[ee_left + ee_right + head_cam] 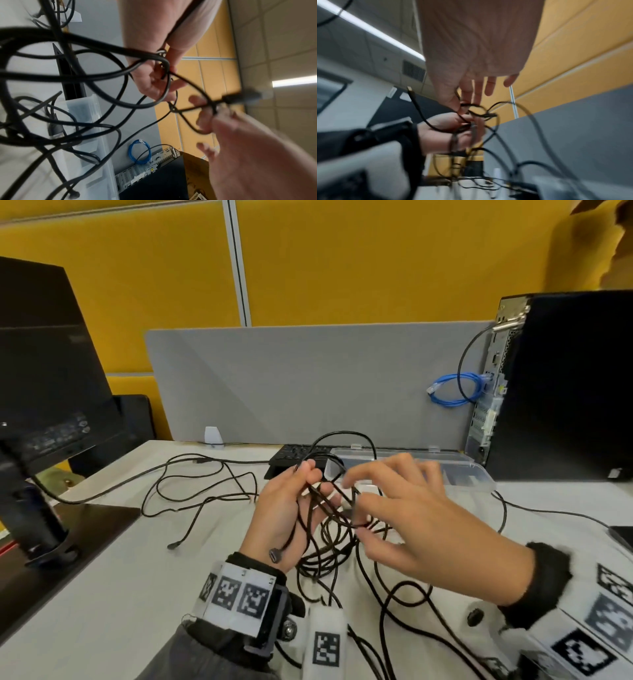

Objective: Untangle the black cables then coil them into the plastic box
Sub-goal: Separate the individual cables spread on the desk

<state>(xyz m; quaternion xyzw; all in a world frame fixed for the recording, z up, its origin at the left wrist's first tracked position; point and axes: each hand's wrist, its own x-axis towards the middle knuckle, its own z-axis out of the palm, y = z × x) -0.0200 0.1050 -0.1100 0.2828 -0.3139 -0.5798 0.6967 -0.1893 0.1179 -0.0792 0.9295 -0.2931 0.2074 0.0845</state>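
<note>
A tangle of black cables (329, 546) hangs between my hands above the white table, with loops trailing toward me. My left hand (301, 498), palm turned right, grips a bundle of strands; one plug (275, 554) dangles by its wrist. My right hand (359, 508) pinches a single strand between thumb and forefinger, its other fingers spread. In the left wrist view the right hand (211, 117) holds a strand near a plug (240, 98). The clear plastic box (472, 474) lies open just behind the hands. Another black cable (191, 494) sprawls on the table at left.
A black keyboard (287, 455) sits behind the box against the grey divider (291, 381). A monitor on its stand (51, 388) occupies the left. A PC tower (565, 385) with a blue cable (452, 388) stands at right.
</note>
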